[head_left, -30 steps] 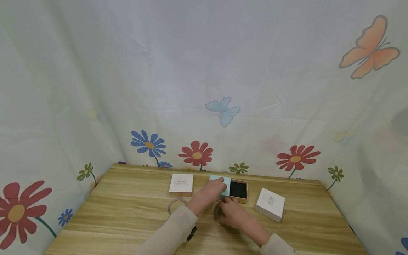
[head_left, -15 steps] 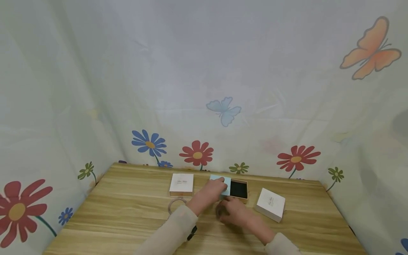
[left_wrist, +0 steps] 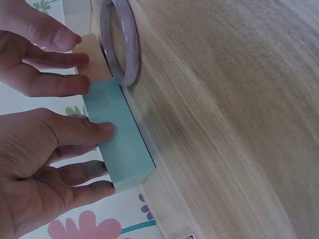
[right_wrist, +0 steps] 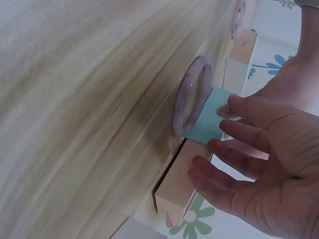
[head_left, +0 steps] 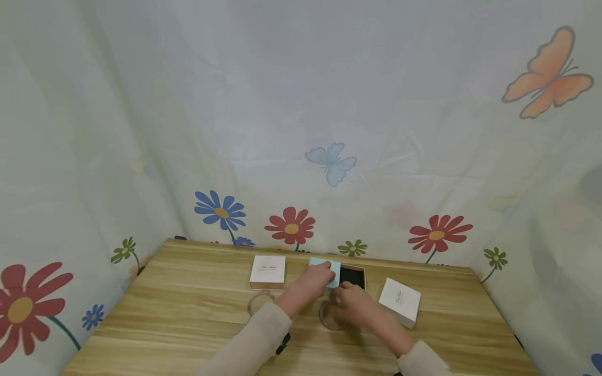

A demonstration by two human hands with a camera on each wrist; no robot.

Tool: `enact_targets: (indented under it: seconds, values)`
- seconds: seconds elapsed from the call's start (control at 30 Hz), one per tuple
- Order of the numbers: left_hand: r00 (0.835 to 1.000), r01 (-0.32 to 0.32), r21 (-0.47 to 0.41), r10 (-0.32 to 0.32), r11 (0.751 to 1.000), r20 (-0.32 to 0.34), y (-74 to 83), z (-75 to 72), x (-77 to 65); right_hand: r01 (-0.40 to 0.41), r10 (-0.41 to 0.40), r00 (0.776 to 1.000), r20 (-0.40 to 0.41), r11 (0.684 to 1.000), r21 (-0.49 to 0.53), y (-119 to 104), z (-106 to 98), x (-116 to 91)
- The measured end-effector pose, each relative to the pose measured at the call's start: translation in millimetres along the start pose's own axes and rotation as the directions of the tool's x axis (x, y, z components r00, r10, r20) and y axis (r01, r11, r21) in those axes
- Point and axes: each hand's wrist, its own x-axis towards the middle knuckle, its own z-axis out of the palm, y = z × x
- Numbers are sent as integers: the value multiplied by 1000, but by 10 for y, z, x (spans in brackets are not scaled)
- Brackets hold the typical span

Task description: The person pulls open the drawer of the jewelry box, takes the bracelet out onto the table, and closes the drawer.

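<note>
A teal box (left_wrist: 124,144) stands partly slid open near the back of the table, its peach drawer (right_wrist: 177,174) with black lining sticking out to the right. My left hand (head_left: 316,280) grips the teal sleeve, thumb on the front side and fingers over the top. At the drawer's front edge my right hand (head_left: 359,307) hovers with loosely bent fingers (right_wrist: 219,179), nothing between them. A pale purple bangle (right_wrist: 181,102) lies on the table just in front of the box, partly under the right hand in the head view.
Left of the teal box stands a white box (head_left: 268,270) with printed lettering, and a second bangle (head_left: 251,303) lies in front of it, partly behind the left sleeve. Another white box (head_left: 400,300) sits angled on the right. A flowered curtain (head_left: 254,130) hangs behind the wooden table (head_left: 188,292).
My right hand has let go of the bangle, which now lies on the table, and has shifted up and right to the drawer. The left hand stays on the teal box.
</note>
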Motion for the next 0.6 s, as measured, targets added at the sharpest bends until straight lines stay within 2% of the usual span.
enact_targets:
  seconds: [0.1,0.23,0.6]
  values:
    - [1000,-3,10,3,1000,-8,-5,24,7,-40,40,999,2,999,13,11,0,-8]
    - [1000,-9,26,9,1000,-25,-5,17,-4,-44,44,999,-10,999,5,15,-39,-16]
    - [1000,-13,34,14,999,-23,3,4,-12,10,-11,999,-48,1000,-11,46,-105,-48]
